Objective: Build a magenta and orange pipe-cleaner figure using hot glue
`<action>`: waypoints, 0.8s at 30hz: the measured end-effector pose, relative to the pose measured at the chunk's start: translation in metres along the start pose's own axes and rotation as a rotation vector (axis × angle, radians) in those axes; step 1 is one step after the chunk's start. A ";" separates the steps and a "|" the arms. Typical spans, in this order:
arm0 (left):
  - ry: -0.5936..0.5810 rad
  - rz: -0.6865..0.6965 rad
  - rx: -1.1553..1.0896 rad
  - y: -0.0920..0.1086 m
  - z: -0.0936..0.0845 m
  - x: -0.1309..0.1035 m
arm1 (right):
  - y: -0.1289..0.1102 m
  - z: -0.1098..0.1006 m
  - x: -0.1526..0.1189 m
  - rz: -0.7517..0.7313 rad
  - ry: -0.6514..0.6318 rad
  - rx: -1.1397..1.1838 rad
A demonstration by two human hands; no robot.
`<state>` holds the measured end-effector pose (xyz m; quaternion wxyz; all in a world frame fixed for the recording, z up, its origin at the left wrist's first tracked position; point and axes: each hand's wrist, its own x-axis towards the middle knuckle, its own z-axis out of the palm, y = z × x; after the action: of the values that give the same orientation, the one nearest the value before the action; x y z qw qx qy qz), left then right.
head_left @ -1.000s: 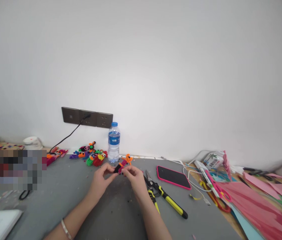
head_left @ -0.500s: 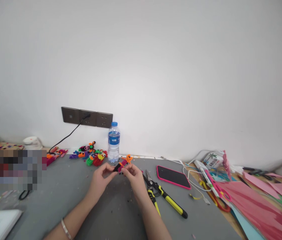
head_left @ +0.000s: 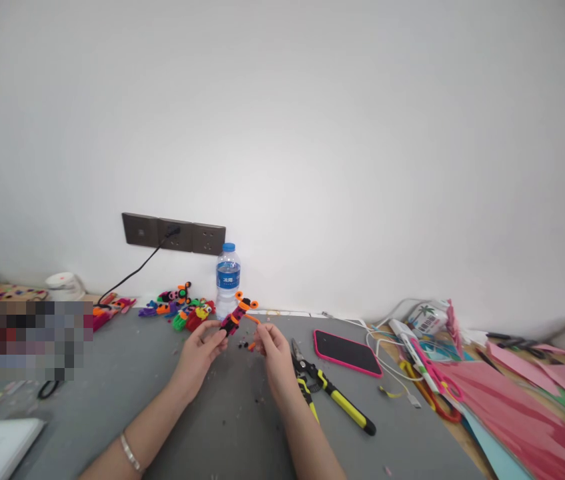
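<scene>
Orange, pink and black fuzzy stuff made up the little figure [head_left: 233, 320] that your left hand [head_left: 199, 353] pinched, up in front of the water bottle [head_left: 228, 281]. Your right hand [head_left: 273, 347] pinched a thin orange strip [head_left: 253, 319] beside it. The yellow-handled pliers [head_left: 345, 403] and the pink-edged phone [head_left: 347, 353] lay to the right on the gray table [head_left: 202, 433].

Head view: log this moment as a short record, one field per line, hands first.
left hand: holds the pink, black and orange figure
right hand: fingers pinch an orange strip beside the figure
bottle: upright near the wall, blue cap on
pliers: yellow and black, lying on the gray tabletop
phone: pink-edged, screen dark
</scene>
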<state>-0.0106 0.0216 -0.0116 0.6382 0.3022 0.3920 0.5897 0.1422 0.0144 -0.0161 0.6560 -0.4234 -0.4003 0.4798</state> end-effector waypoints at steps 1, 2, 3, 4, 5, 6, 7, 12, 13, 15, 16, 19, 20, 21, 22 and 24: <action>-0.003 -0.009 -0.014 0.000 0.000 0.000 | 0.000 0.000 0.000 0.006 -0.010 0.004; -0.006 -0.022 -0.030 0.001 0.001 -0.001 | 0.000 0.000 0.000 0.013 -0.022 0.005; -0.007 -0.035 -0.047 0.001 0.001 -0.001 | -0.001 -0.001 0.000 0.018 -0.034 0.003; -0.010 -0.051 -0.063 0.001 0.001 -0.001 | -0.001 -0.002 0.000 0.020 -0.052 -0.005; -0.014 -0.067 -0.076 0.001 0.001 -0.001 | -0.002 -0.002 0.000 0.018 -0.080 -0.023; -0.021 -0.079 -0.087 0.001 0.001 -0.001 | -0.003 -0.003 0.000 0.013 -0.116 -0.047; -0.026 -0.087 -0.095 0.001 0.001 -0.001 | -0.003 -0.004 0.000 0.003 -0.157 -0.071; -0.037 -0.100 -0.103 0.001 0.001 -0.002 | -0.002 -0.003 -0.002 -0.064 -0.262 -0.128; -0.037 -0.092 -0.093 0.002 0.001 -0.002 | -0.001 -0.002 -0.002 -0.077 -0.247 -0.126; -0.038 -0.063 -0.067 0.002 0.001 -0.002 | -0.001 -0.001 -0.001 -0.103 -0.188 -0.105; -0.036 -0.046 -0.055 0.002 0.001 -0.002 | -0.001 -0.001 0.000 -0.115 -0.148 -0.090; -0.054 -0.029 -0.010 0.001 0.001 -0.003 | -0.003 -0.003 0.003 -0.125 -0.067 -0.058; -0.067 -0.029 0.013 0.001 0.000 -0.003 | -0.004 -0.003 0.003 -0.120 -0.062 -0.058; -0.083 -0.028 0.042 0.000 0.000 -0.003 | -0.005 -0.004 0.004 -0.110 -0.065 -0.062; -0.103 -0.025 0.073 0.000 0.000 -0.004 | -0.005 -0.004 0.004 -0.097 -0.073 -0.066; -0.137 -0.011 0.131 -0.001 0.000 -0.004 | -0.006 -0.004 0.003 -0.075 -0.091 -0.065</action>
<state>-0.0101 0.0171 -0.0121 0.6457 0.3807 0.3867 0.5372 0.1481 0.0154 -0.0113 0.6405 -0.4070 -0.4607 0.4604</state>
